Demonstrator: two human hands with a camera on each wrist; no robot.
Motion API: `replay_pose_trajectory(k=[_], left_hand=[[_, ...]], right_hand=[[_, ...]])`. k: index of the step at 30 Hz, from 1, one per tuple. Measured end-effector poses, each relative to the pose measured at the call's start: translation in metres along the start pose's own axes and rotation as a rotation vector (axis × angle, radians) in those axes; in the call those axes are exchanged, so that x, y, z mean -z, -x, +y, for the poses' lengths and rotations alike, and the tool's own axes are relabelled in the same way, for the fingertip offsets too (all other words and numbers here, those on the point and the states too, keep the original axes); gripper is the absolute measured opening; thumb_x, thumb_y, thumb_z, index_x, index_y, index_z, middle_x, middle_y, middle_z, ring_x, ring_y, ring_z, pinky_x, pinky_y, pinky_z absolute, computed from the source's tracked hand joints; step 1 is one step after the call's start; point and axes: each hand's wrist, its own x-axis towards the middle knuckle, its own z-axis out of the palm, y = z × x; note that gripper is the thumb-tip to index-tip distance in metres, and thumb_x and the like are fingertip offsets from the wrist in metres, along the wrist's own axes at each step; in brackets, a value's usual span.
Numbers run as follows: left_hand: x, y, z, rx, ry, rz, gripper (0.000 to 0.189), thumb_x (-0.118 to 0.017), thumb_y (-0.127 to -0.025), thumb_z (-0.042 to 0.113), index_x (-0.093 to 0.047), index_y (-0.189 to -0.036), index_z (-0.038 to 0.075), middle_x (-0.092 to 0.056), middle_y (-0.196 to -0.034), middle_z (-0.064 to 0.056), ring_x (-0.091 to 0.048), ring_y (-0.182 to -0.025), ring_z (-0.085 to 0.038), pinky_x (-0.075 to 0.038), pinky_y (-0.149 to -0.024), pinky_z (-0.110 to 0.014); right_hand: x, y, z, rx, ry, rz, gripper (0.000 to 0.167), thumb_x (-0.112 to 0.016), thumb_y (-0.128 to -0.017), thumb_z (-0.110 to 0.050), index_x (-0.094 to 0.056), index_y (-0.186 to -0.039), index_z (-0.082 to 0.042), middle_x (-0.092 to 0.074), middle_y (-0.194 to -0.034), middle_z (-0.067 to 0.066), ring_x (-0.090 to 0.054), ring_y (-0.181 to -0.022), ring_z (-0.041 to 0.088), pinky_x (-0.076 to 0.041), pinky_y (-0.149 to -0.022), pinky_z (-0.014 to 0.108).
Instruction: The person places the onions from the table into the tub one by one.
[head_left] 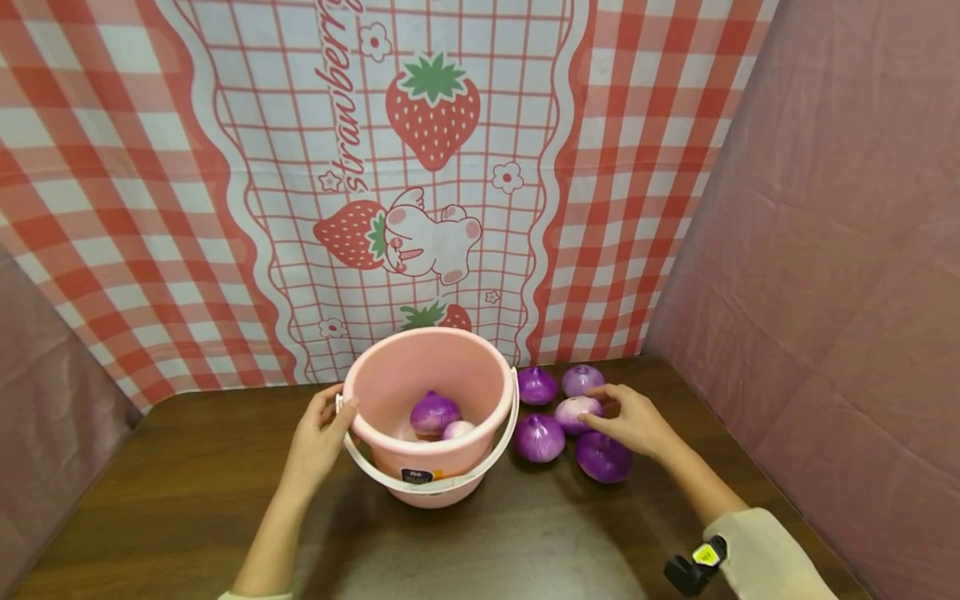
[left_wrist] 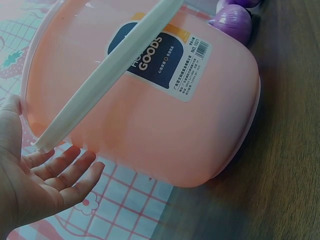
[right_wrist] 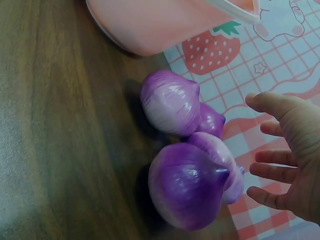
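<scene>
A pink bucket (head_left: 431, 367) with a white handle (head_left: 450, 483) stands on the table, holding a purple onion (head_left: 435, 413) and a paler one (head_left: 458, 429). My left hand (head_left: 318, 437) holds the bucket's left rim by the handle joint, thumb at the rim and fingers against the outside. Over the onions right of the bucket hovers my right hand (head_left: 630, 421), thumb and fingers spread. Nearest to it is a pale purple-white onion (head_left: 576, 414). In the right wrist view the fingers (right_wrist: 275, 158) are apart, with nothing between them.
Around the pale onion sit more glossy onions: one in front (head_left: 540, 438), a dark one (head_left: 603, 457) and others behind. A strawberry-print cloth (head_left: 435, 117) hangs behind the brown wooden table (head_left: 180, 492). Pink fabric (head_left: 832, 250) hangs at the right side.
</scene>
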Motion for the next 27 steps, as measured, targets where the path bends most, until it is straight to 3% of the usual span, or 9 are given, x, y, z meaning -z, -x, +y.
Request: replay_pose_trajectory(k=[11, 27], left_hand=[[-0.001, 0.001, 0.0, -0.006, 0.002, 0.006, 0.043, -0.05, -0.097, 0.021, -0.04, -0.133, -0.001, -0.054, -0.118, -0.033, -0.058, -0.07, 0.002, -0.055, -0.063, -0.024], [0.0, 0.0, -0.002, 0.008, 0.006, 0.002, 0.043, -0.051, -0.097, 0.021, -0.04, -0.133, 0.001, -0.055, -0.119, -0.033, -0.058, -0.071, 0.003, -0.054, -0.063, -0.022]], right_hand=[[-0.007, 0.009, 0.012, -0.024, 0.013, 0.005, 0.05, -0.071, -0.08, -0.041, -0.063, -0.114, -0.005, -0.065, -0.111, 0.013, -0.062, -0.101, 0.033, -0.051, -0.082, 0.045], [-0.011, 0.02, 0.024, -0.05, -0.006, -0.029, 0.053, -0.072, -0.078, -0.043, -0.063, -0.112, -0.004, -0.065, -0.109, 0.017, -0.062, -0.098, 0.032, -0.051, -0.083, 0.046]])
